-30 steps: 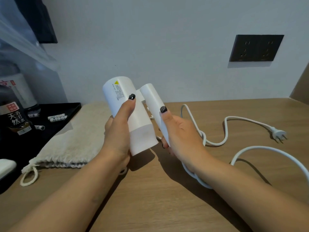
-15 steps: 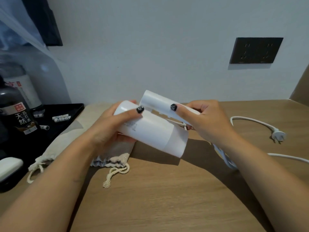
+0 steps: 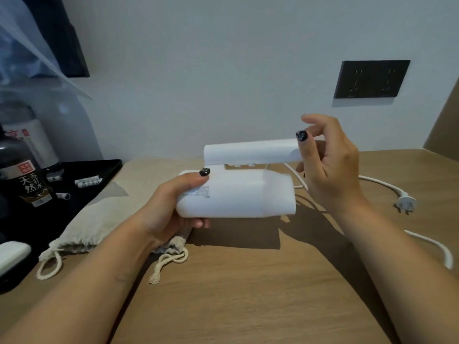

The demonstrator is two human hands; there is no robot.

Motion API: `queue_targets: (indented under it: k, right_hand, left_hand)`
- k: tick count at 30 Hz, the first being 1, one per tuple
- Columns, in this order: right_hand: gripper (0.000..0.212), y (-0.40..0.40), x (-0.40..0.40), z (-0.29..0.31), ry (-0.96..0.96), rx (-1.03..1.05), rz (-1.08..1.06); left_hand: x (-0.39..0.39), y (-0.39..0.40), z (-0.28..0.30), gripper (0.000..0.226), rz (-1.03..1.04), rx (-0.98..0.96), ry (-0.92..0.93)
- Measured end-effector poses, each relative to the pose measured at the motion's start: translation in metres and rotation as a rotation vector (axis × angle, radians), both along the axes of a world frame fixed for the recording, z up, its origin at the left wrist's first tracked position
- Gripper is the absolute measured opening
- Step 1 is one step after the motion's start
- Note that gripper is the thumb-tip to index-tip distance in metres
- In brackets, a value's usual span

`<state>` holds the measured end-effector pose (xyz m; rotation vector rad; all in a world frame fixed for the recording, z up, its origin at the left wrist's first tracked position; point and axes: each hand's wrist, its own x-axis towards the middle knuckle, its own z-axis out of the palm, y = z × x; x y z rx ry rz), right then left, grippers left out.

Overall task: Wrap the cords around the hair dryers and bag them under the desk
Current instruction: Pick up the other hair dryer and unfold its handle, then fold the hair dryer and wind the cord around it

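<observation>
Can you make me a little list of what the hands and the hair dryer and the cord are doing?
left hand: holds the hair dryer body
right hand: thumb on the folded handle end
cord: loose on the desk, not wrapped
plug: lying on desk, unplugged
bag: flat under left hand, empty-looking

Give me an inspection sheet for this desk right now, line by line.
Surface: wooden desk, wall behind.
Job's things: white hair dryer held above desk, handle folded alongside barrel; drawstring bag lying flat at left.
Clutter: black tray with sachets, dark bottle.
Hands: left hand grips barrel; right hand pinches handle end.
Cables: white cord loose on desk, plug unplugged.
Surroundings: dark wall socket.
</observation>
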<state>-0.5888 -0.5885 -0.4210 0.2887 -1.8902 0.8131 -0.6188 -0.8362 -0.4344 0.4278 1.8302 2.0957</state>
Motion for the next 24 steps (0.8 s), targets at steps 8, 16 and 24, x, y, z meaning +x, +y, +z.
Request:
queue_targets:
  k: [8, 16, 24]
  right_hand:
    - [0.051, -0.011, -0.001, -0.008, -0.451, 0.087, 0.078]
    - [0.018, -0.014, -0.007, -0.013, -0.301, 0.172, -0.076]
    - [0.015, -0.017, -0.006, -0.014, -0.223, -0.218, -0.069]
  left_hand:
    - [0.001, -0.003, 0.009, 0.031, 0.234, 0.341, -0.111]
    - [0.001, -0.004, 0.013, 0.035, 0.303, 0.467, -0.14]
    - [-0.002, -0.001, 0.011, 0.031, 0.465, 0.439, -0.162]
